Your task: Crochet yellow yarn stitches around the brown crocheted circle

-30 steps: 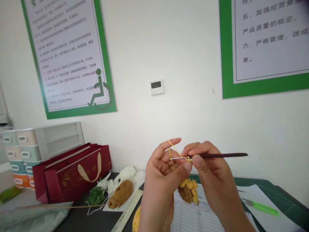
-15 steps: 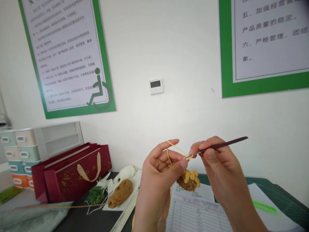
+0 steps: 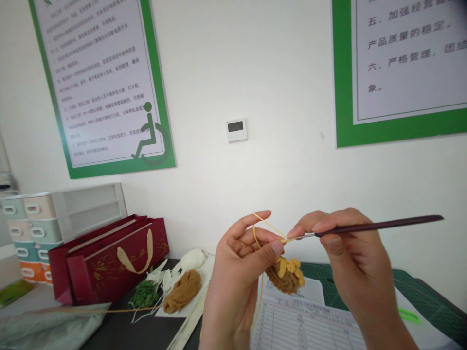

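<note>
My left hand (image 3: 241, 262) is raised in front of the wall, thumb and fingers pinching a small brown and yellow crochet piece (image 3: 286, 274). Yellow yarn (image 3: 268, 226) loops over its index finger and runs to the hook's tip. My right hand (image 3: 346, 253) is closed on a dark crochet hook (image 3: 375, 225), which points left with its metal tip in the yarn just above the piece. The hook's handle sticks out far to the right.
On the dark table lie a printed sheet (image 3: 302, 325), a green cutting mat (image 3: 419, 296), a ball of tan yarn (image 3: 182, 290), white and green scraps (image 3: 146, 293), a ruler (image 3: 189, 321), dark red gift bags (image 3: 109, 257) and small drawer units (image 3: 32, 228).
My right hand has drawn the hook to the right and levelled it, so more of the handle shows. The left hand and the crochet piece have stayed almost where they were.
</note>
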### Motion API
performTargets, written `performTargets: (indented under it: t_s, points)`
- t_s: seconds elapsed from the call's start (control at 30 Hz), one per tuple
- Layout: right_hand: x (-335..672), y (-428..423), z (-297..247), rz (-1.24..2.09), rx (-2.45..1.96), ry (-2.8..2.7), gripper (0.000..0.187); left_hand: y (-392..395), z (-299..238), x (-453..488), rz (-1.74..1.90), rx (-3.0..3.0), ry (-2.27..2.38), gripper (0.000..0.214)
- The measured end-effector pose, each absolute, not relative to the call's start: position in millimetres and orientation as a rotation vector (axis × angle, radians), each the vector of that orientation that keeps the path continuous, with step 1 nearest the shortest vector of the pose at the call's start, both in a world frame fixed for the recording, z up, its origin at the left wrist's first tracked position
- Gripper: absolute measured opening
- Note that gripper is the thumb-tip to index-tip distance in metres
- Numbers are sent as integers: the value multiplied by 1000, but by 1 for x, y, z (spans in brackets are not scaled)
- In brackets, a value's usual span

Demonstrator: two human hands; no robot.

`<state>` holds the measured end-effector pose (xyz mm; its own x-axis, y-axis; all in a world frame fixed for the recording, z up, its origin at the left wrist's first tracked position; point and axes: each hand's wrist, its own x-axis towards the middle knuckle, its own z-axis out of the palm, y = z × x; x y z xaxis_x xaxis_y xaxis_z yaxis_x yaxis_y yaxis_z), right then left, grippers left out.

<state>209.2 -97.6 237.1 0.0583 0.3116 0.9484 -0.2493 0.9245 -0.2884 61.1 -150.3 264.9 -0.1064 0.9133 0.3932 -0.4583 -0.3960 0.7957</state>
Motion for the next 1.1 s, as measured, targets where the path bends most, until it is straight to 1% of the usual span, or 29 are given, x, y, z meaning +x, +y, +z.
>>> performTargets:
  t_s: [0.37,0.63,0.8,0.93,1.03,1.1]
  points:
    - [206,-99,238,276,-6,-1498,20,-151,265,61,1701,1080,604,51]
    - [206,-99,239,257,-5,-1519,20,-150,265,60,1697,1069,599,52]
    - [205,-97,238,111,28,-1555,27,-150,263,60,1690,1055,557,54]
    - [201,-95,235,65,24,-1555,33,-149,263,60,1679,1045,536,56]
    - [199,-94,233,42,-17,-1562,32,-150,263,61,1668,1021,532,60]
    - [199,-92,232,-30,-31,-1561,31,-150,264,63,1675,1025,543,62]
